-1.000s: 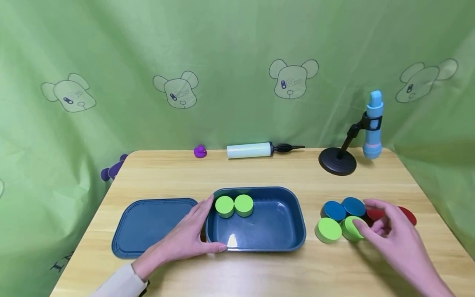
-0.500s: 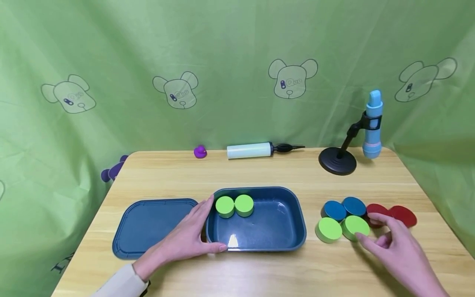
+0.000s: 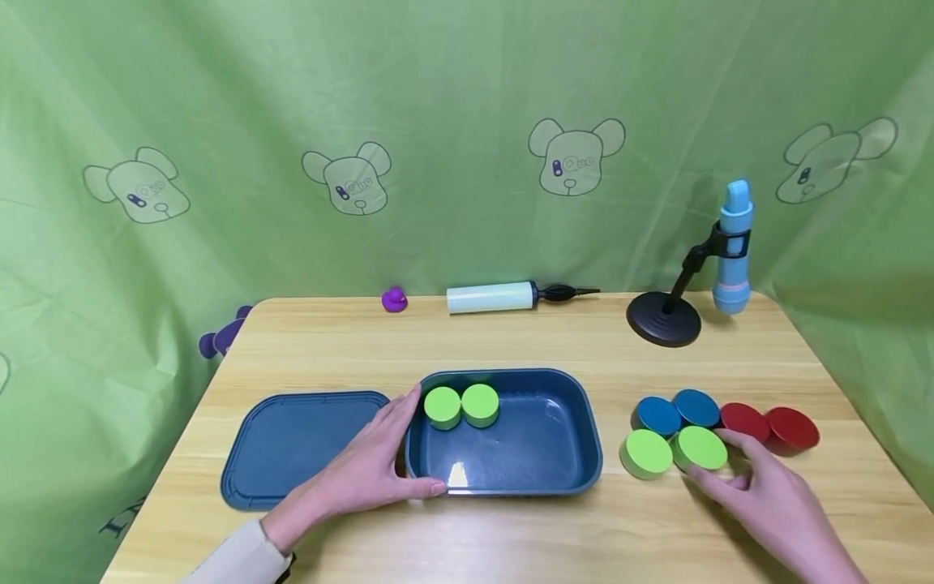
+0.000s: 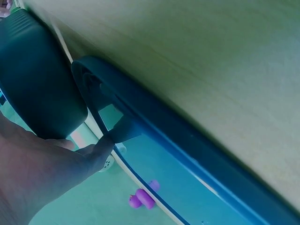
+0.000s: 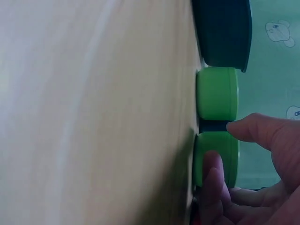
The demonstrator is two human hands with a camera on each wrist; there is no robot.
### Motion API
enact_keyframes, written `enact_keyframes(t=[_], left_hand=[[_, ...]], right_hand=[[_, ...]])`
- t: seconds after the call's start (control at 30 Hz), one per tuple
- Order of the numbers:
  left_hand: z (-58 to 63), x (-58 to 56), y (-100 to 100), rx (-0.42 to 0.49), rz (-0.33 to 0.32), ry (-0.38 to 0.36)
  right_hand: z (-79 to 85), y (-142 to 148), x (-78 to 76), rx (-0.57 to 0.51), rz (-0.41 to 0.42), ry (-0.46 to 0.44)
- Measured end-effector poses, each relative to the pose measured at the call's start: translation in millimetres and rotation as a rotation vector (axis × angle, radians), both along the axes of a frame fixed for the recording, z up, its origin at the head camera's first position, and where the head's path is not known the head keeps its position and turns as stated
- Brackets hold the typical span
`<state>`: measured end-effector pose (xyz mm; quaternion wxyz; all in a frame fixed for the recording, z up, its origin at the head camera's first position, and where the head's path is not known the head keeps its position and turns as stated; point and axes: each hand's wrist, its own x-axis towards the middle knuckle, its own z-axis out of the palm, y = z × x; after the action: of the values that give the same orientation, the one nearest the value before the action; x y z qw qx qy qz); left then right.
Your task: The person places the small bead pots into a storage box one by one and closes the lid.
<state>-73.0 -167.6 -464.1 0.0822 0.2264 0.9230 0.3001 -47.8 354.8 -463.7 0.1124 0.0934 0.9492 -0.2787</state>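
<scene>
My left hand spans the left end of a dark-blue plastic box, its thumb at the near corner and its fingers along the side. Two light-green cylinders stand in the box's far-left part. In the left wrist view the hand is against the dark box. My right hand holds a light-green cylinder between thumb and fingers, still on the table; the right wrist view shows fingers around that cylinder. Beside it stand another green cylinder and two blue cylinders.
Two red cylinders stand behind the right hand. A flat blue lid lies left of the box. Along the back are a purple rubber duck, a hand pump and a blue microphone on a black stand.
The right hand has drawn back and down from above the green and red cylinders and settled around the right-hand green cylinder. My left hand and the box have not moved.
</scene>
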Motion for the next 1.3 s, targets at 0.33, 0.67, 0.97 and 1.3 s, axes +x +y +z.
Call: enact_keyframes(t=[0.33,0.67,0.97,1.3], left_hand=[[0.2,1.4,0,0.000,-0.002,0.006],[0.1,1.2,0,-0.003,0.007,0.004],[-0.5,-0.2,0,-0.004,0.009,0.006],[-0.9,0.7,0,0.001,0.006,0.011]], right_hand=[[-7.3,-3,1.1,-0.004,0.003,0.144],[-1.0,-6,6.4,-0.017,-0.052,0.161],[6.3,-13,12.3,-0.052,-0.122,0.267],[11.3,-25,10.1,-0.120,-0.083,0.447]])
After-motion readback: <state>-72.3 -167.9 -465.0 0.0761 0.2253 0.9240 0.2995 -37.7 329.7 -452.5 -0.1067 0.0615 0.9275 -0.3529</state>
